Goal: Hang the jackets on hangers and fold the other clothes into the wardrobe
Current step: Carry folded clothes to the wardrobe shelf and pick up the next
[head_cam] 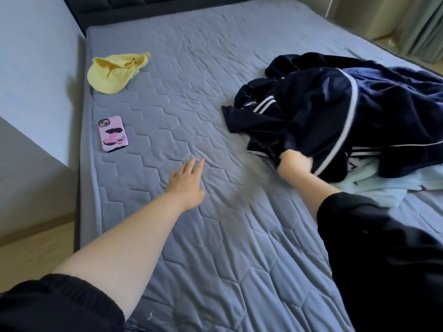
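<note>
head view looks down on a bed covered by a blue-grey quilted mattress pad (191, 104) with hexagon stitching. right hand (296, 165) is curled into the near edge of a dark navy velvet-looking jacket with thin white piping (335, 121), fingers buried in the fabric so it grips a bunch of it (hand is motion-blurred, exact finger placement hard to tell). that jacket lies crumpled in a heap on the right half of the bed, mixed with another dark navy garment with white stripes (254, 109) that spreads toward the middle of the bed. under the heap's near side a pale light-blue garment (374, 188) lies flat on the pad, partly covered. left hand (188, 185) is stretched out flat over the pad near the bed's centre, fingers straight and slightly spread, holding nothing; it seems to touch or hover just over the surface. both forearms are bare with black sleeves (374, 248) pushed up. well apart on the left side: a pale yellow cap-like garment (112, 75) near the head end, and a smartphone in a pink case (113, 134) lying face down near the left edge. dark padded headboard (100, 10) at the top, grey-green curtain (417, 27) at top right.
</note>
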